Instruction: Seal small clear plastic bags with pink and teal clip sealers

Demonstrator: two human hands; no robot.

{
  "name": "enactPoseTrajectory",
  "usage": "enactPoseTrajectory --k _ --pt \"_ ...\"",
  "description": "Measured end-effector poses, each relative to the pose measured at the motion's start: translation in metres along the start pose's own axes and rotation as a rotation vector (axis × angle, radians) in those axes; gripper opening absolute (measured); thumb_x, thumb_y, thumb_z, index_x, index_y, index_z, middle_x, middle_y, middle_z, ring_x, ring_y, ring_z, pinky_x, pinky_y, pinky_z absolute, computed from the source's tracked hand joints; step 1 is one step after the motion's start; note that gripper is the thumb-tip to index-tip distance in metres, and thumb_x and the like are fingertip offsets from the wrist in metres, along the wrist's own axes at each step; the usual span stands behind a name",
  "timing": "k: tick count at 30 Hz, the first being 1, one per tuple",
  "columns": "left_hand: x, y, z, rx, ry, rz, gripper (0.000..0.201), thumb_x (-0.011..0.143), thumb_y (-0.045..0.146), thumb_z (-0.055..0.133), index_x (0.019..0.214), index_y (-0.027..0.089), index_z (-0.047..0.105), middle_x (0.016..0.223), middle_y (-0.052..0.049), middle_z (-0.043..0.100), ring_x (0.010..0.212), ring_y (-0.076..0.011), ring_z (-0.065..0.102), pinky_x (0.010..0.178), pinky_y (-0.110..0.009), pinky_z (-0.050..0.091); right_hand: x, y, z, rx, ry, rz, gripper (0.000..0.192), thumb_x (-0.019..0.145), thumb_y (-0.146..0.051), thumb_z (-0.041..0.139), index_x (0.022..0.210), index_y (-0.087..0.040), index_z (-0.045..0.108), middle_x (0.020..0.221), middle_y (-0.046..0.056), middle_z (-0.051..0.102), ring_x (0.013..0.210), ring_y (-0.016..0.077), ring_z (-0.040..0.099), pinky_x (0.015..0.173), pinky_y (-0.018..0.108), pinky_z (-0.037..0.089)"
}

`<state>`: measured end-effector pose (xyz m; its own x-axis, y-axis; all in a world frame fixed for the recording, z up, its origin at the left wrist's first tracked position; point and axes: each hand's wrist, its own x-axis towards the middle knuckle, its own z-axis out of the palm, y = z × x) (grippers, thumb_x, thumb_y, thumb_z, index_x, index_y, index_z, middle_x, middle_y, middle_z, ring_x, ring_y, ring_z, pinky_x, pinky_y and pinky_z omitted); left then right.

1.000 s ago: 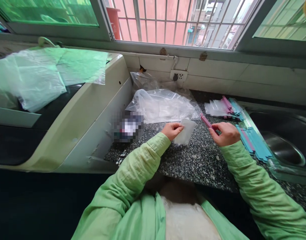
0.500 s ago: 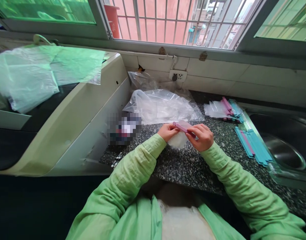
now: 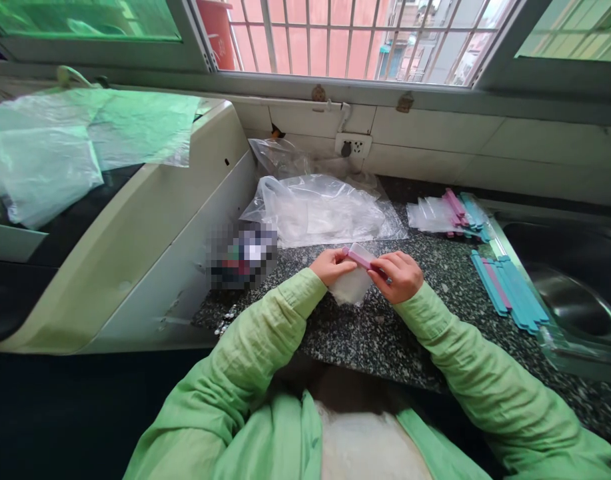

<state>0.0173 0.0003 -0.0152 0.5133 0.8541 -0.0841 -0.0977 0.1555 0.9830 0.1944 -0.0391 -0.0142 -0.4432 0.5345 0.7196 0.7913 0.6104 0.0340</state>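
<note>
Above the counter, a pink bag sealing clip [image 3: 361, 257] slants down to the right between my two hands. A small translucent plastic bag [image 3: 351, 288] hangs below it, and part of the bag shows above its edge. My left hand [image 3: 332, 267] is closed, pinching the clip's left end and the bag between thumb and fingers. At the other end my right hand [image 3: 399, 275] is closed with its fingers wrapped round the clip. The right fingers partly hide that end, so I cannot tell how far the clip covers the bag.
Large clear plastic bags [image 3: 330, 213] lie against the tiled wall. To the right are loose blue and pink clips [image 3: 518, 293], clipped bags [image 3: 432, 215] and a sink [image 3: 575, 300]. A beige machine [image 3: 185, 200] stands left, near a blurred-out object [image 3: 248, 257]. The counter [image 3: 350, 347] is speckled.
The view has shifted slightly. My left fingers have eased a little along the clip's left end, and more of the bag shows above the clip. Both hands still hold it.
</note>
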Motion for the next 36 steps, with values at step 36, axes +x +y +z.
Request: enactPoseTrajectory --k 36 --pt "-0.0011 -0.0028 0.0074 0.194 0.172 0.040 0.056 0.071 0.062 0.042 0.040 0.018 0.029 0.040 0.005 0.020 0.044 -0.0065 0.018 0.049 -0.028 0.016 0.0045 -0.0074 0.0018 -0.070 0.020 -0.076 0.023 0.076 -0.030 0.055 0.056 -0.019 0.051 0.049 -0.001 0.051 0.051 0.0113 0.040 0.053 0.026 0.031"
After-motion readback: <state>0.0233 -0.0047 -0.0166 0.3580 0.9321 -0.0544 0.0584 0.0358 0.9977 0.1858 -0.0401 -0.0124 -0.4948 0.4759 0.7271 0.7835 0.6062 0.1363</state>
